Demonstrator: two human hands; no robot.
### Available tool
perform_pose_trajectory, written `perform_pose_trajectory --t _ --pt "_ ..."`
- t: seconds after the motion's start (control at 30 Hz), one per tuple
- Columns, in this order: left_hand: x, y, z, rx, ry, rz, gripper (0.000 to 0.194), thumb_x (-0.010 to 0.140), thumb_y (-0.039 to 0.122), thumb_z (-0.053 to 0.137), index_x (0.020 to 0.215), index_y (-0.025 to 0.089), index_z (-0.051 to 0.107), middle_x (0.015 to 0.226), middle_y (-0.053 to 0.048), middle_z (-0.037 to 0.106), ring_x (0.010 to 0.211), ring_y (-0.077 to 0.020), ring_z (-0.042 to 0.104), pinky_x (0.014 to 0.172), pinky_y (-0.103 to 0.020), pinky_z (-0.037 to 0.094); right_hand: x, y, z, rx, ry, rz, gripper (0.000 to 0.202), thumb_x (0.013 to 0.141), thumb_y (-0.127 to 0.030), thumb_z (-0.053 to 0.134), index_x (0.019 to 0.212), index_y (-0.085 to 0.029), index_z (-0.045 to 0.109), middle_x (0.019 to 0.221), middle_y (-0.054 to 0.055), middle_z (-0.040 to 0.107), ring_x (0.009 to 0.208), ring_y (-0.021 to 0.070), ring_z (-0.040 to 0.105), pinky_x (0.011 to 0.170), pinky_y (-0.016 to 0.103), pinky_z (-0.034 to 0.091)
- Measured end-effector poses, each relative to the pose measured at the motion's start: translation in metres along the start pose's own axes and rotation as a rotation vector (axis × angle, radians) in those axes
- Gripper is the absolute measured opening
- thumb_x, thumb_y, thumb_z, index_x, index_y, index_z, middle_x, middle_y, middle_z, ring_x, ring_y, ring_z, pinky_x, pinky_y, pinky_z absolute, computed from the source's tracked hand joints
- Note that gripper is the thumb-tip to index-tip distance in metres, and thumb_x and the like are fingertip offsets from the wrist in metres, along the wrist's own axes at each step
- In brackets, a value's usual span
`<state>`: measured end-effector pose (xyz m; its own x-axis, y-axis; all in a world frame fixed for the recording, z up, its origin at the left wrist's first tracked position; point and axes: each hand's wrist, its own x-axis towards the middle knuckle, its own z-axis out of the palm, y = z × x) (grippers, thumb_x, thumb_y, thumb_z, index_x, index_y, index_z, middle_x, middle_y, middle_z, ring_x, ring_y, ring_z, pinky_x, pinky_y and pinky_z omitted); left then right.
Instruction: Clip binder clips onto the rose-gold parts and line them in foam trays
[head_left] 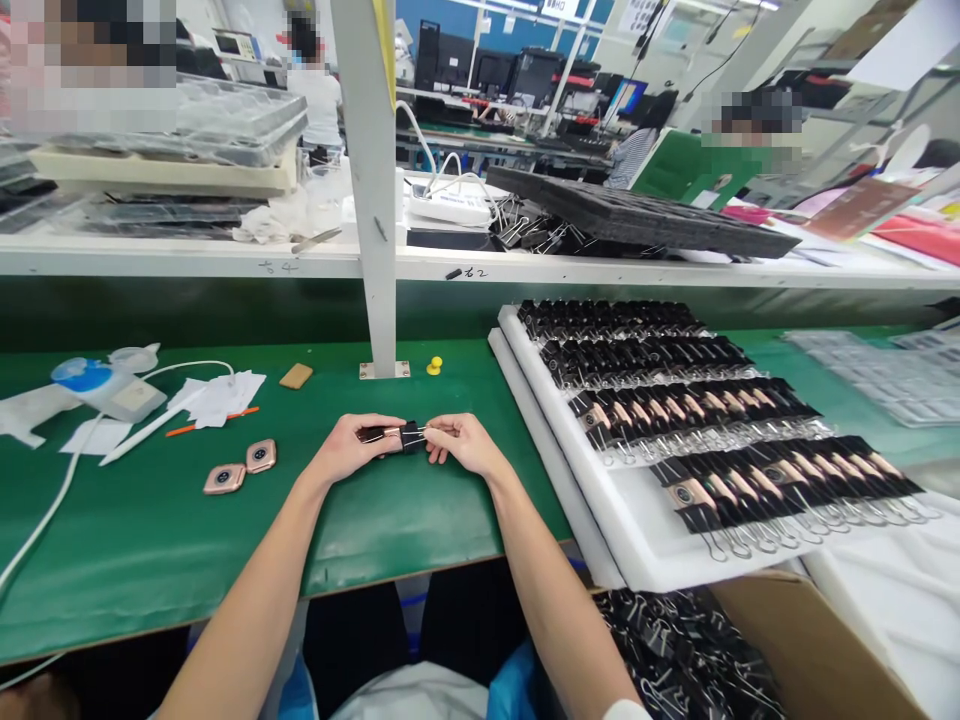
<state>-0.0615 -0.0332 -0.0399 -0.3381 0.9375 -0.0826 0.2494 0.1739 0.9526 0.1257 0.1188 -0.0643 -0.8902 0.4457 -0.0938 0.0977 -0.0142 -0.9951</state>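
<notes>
Over the green mat, my left hand point(358, 445) is closed around a small rose-gold watch case point(391, 441), mostly hidden by the fingers. A black binder clip point(409, 437) sits on the right end of that case. My right hand point(459, 442) pinches the clip's silver wire handles between thumb and fingers. To the left, two more rose-gold watch cases point(225, 478) lie on the mat, each with a round dark sensor on its upward face.
A white foam tray point(600, 520) at right holds rows of clipped watch cases. Below it stands a cardboard box point(810, 640) of loose binder clips. A white post point(379, 200) rises behind my hands. A yellow pushpin-shaped piece point(434, 366), a tan block point(296, 376) and a white cable point(52, 510) lie around.
</notes>
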Motion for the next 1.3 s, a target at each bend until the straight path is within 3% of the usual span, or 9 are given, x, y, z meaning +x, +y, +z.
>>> perform_pose_trajectory --t 0.7,0.9,1.0,1.1,1.2,1.3 --pt "-0.002 0.000 -0.001 -0.104 -0.018 0.003 0.044 0.077 0.043 0.081 0.111 0.015 0.080 0.091 -0.012 0.079 0.067 -0.0199 0.068 0.063 -0.031 0.056 0.000 -0.002 0.002 0.011 0.033 0.018 0.043 0.080 -0.057 0.073 0.083 -0.014 0.069 0.068 0.003 0.068 0.058 0.0155 0.067 0.053 0.026 0.050" --pt "-0.002 0.000 0.000 -0.160 -0.094 0.022 0.043 0.076 0.049 0.082 0.103 0.016 0.080 0.094 -0.012 0.078 0.075 -0.0239 0.071 0.067 -0.032 0.056 -0.007 -0.012 0.031 0.028 0.117 -0.010 0.042 0.075 -0.050 0.079 0.103 -0.019 0.070 0.084 0.001 0.071 0.066 0.0126 0.064 0.052 0.022 0.047" --pt "0.001 0.001 0.000 -0.198 -0.090 0.019 0.043 0.077 0.052 0.080 0.103 0.018 0.078 0.097 -0.010 0.077 0.084 -0.0260 0.071 0.072 -0.032 0.056 -0.028 -0.024 0.049 0.030 0.215 0.061 0.039 0.076 -0.052 0.079 0.098 -0.021 0.072 0.073 -0.001 0.068 0.058 0.0120 0.060 0.050 0.023 0.049" --pt "0.009 -0.002 -0.004 -0.355 0.006 0.001 0.048 0.084 0.058 0.072 0.116 0.023 0.073 0.108 -0.009 0.074 0.074 -0.0225 0.068 0.059 -0.029 0.049 -0.069 -0.046 0.049 0.160 0.314 0.136 0.041 0.075 -0.054 0.080 0.097 -0.020 0.072 0.067 -0.001 0.066 0.051 0.0114 0.057 0.047 0.025 0.049" --pt "0.014 -0.002 -0.006 -0.426 0.107 -0.009 0.042 0.087 0.059 0.067 0.113 0.026 0.072 0.106 -0.007 0.074 0.074 -0.0221 0.065 0.054 -0.028 0.041 -0.131 -0.077 0.032 0.263 0.465 0.078 0.041 0.071 -0.050 0.083 0.097 -0.020 0.072 0.080 0.002 0.073 0.060 0.0145 0.064 0.055 0.028 0.052" --pt "0.013 0.000 -0.007 -0.416 0.145 -0.007 0.036 0.087 0.057 0.067 0.108 0.028 0.074 0.100 -0.005 0.074 0.076 -0.0231 0.064 0.057 -0.030 0.040 -0.196 -0.102 0.002 0.066 0.764 0.003 0.033 0.074 -0.046 0.082 0.096 -0.023 0.072 0.088 0.005 0.076 0.076 0.0209 0.069 0.067 0.034 0.055"
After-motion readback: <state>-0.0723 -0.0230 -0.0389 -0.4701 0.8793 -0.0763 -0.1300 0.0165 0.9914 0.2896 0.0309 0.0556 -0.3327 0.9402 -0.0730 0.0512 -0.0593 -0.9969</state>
